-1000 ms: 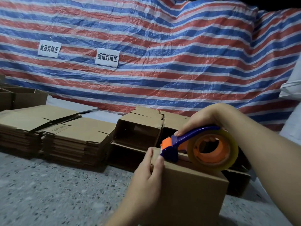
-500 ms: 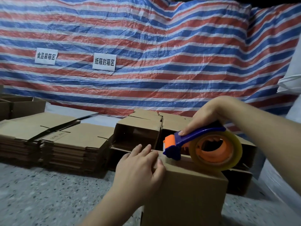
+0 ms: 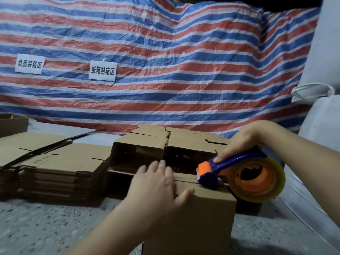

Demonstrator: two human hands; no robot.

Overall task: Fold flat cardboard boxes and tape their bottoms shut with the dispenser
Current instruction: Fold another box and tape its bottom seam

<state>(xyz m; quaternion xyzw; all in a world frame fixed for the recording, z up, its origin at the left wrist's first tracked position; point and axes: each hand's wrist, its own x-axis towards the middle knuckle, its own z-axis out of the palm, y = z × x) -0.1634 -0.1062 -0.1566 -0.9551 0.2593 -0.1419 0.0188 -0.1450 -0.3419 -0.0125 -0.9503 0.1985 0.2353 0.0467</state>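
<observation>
Here we see our left hand blurred, so its fingers are hard to read; they look spread and fairly straight, laid flat over the near left top edge of the box, thumb out along the top. The box stands on the speckled floor right before us, its lower part cut off by the frame's bottom edge and its left face partly hidden by our forearm. Our right hand curls round the blue handle of the dispenser, forefinger stretched along it. The dispenser's orange-and-blue head rests on the box top near a seam; whether tape is laid there we cannot tell. Its tape roll hangs past the box's right edge and hides what lies behind.

Beyond the box, open boxes lie on their sides, mouths toward us, insides dark; we cannot make out any contents. To their left sit stacks of flat cartons. At the far left another box is cut off by the frame edge. Behind everything hangs a red, white and blue striped tarp bearing two white signs. White sacks rise at the right.
</observation>
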